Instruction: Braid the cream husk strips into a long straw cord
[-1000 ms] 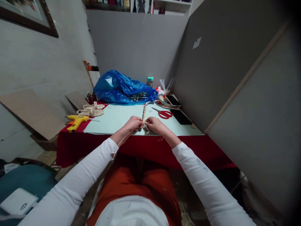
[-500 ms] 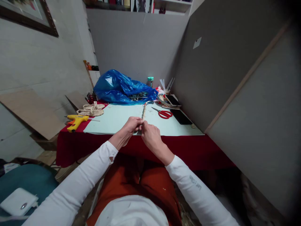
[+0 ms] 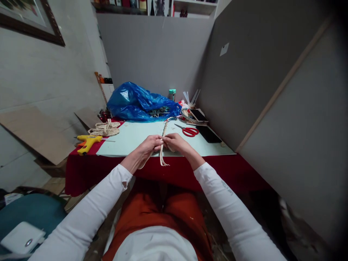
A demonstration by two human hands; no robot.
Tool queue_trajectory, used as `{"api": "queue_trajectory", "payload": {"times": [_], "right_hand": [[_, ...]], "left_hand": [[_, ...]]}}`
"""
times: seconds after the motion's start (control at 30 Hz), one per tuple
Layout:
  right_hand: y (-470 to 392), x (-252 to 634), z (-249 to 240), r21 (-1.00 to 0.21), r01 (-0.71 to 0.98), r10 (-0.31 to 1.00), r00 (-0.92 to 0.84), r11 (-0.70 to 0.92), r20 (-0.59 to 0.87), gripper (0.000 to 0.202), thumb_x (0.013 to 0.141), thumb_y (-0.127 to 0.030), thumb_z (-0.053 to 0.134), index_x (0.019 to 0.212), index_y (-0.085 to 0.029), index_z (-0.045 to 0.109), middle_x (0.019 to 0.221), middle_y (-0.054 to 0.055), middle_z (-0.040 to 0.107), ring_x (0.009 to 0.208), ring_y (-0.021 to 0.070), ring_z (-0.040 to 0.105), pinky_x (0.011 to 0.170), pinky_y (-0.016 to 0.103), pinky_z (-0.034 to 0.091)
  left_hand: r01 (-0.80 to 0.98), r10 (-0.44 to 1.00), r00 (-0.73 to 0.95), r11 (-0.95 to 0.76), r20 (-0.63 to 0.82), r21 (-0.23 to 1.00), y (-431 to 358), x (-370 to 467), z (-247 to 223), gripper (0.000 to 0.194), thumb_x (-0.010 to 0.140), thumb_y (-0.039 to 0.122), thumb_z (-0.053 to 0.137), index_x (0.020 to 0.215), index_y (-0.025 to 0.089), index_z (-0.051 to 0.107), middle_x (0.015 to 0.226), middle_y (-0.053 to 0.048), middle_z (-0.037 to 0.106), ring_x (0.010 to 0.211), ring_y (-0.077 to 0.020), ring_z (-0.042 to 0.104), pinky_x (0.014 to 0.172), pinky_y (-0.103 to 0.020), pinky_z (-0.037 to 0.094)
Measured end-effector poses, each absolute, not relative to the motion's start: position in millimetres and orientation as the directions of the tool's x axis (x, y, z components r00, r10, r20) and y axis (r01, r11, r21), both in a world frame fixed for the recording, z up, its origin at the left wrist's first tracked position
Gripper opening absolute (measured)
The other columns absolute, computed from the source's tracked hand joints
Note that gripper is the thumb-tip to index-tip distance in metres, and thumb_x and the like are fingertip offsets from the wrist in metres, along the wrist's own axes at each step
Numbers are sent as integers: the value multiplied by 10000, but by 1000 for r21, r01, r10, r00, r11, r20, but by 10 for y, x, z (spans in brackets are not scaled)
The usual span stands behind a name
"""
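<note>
A cream-coloured braid [image 3: 164, 127] runs away from me over the pale board, tied with something red at its far end. Loose cream strands [image 3: 161, 156] hang from its near end over the table's front edge. My left hand [image 3: 152, 144] is closed on the braid's near end, thumb and fingers pinched together. Touching it from the right, my right hand [image 3: 175, 141] is also closed on the strands. The exact grip between the fingertips is hidden. Beyond my right hand lie red-handled scissors [image 3: 190, 131].
A blue plastic bag [image 3: 136, 101] lies at the back of the board [image 3: 130, 132]. On the left are a yellow glue gun [image 3: 87, 142] and woven cream sandals [image 3: 104, 128]. A black tablet-like slab [image 3: 208, 134] and a phone [image 3: 198, 115] lie right, near a grey partition [image 3: 244, 72].
My right hand has turned and lowered flatter beside the left. The loose strand ends now hang in view below the hands. The whole view has shifted slightly.
</note>
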State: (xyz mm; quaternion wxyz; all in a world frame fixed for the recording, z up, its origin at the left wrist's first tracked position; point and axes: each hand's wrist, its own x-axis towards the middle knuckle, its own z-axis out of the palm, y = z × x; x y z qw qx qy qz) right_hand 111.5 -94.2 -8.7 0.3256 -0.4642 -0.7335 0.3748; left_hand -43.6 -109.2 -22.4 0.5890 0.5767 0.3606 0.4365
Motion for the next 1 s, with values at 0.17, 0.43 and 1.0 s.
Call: {"api": "queue_trajectory", "payload": {"times": [0.17,0.43,1.0], "right_hand": [[-906,1013,-195,-960,229,890,-453,160,41,175,844,-251,485,711,-144,521,527,-50,445,404,46,338,400,180,223],[-880,1085,-215,-997,75,899,-438,21,-14,185,788,-231,586,654,-138,497,481,-84,345,361,14,218,361,169,127],[-903,1112,-257,-1000,30,878,-479,8,-7,138,837,-162,541,705,-132,513,488,-81,376,372,17,228,366,161,121]], "left_hand": [[-102,936,350,-1,37,995,-1146,-457,-186,111,681,101,554,789,120,563,547,29,531,380,-16,304,473,-171,307],[-18,965,249,94,-86,995,-1139,-452,-178,147,711,135,614,810,135,506,536,20,536,390,-42,399,417,-159,240],[118,956,276,70,-100,991,-1112,-544,-130,111,725,160,606,663,119,524,549,-6,533,378,-22,322,399,-176,148]]}}
